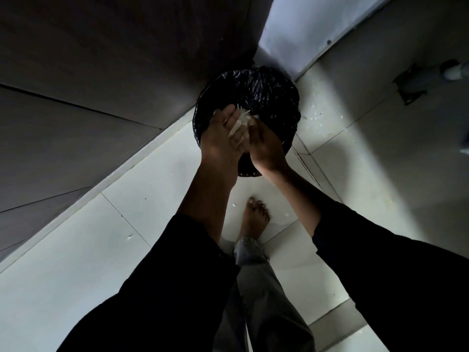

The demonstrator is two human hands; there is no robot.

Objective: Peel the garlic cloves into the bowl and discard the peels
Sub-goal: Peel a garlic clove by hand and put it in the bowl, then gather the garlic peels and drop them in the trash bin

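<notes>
Sleeves: black sleeves [162, 288] fill the bottom of the view, one on each forearm, both arms reaching forward and down.
Peels: a pale, papery clump of garlic peels [239, 124] sits between the two hands, directly above the bin's opening.
Left hand: the left hand [220, 138] lies palm up with fingers nearly straight, cradling the peels from the left side.
Right hand: the right hand [265, 146] presses against the peels from the right; its fingers curve toward them, but whether they grip the clump cannot be told.
Bin: a round bin lined with a black plastic bag [266, 95] stands on the floor in a corner, just under the hands.
Floor: pale tiles [152, 194] carry a few small white scraps near the bin.
Foot: a bare foot [255, 217] with a grey trouser leg [258, 288] stands below the bin.
Wall: dark panels [88, 85] rise on the left.
</notes>
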